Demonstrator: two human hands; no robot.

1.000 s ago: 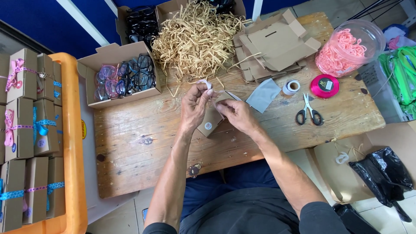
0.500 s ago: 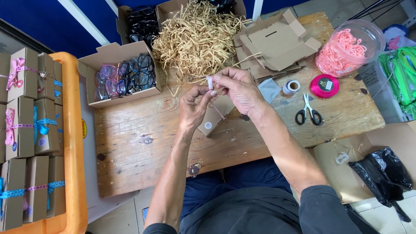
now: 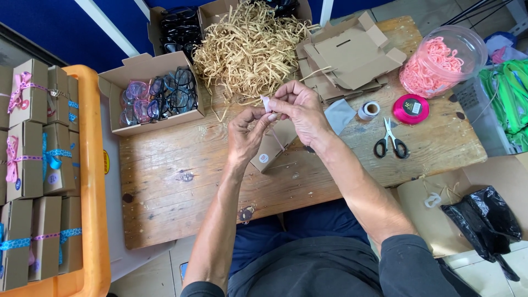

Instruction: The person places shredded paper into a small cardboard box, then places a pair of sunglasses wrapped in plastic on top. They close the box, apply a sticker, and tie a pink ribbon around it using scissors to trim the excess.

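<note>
Both hands are raised over a wooden table (image 3: 181, 203). My left hand (image 3: 246, 135) and my right hand (image 3: 300, 109) pinch a thin pale ribbon (image 3: 266, 103) between their fingertips. The ribbon runs down to a small brown cardboard box (image 3: 270, 147) with a round sticker, lying on the table just under the hands. A grey cloth (image 3: 340, 114) lies beside my right wrist.
A heap of paper shred (image 3: 247, 47), flat box blanks (image 3: 349, 52), an open box of glasses (image 3: 157, 99), a tape roll (image 3: 369, 110), a pink ribbon spool (image 3: 411, 108), scissors (image 3: 389, 140) and a jar of pink loops (image 3: 437, 63) are on the table. Tied boxes fill an orange crate (image 3: 99, 181) at left.
Both hands have lifted from the box and pulled the ribbon upward; the right hand rose and shifted slightly left toward the shred heap.
</note>
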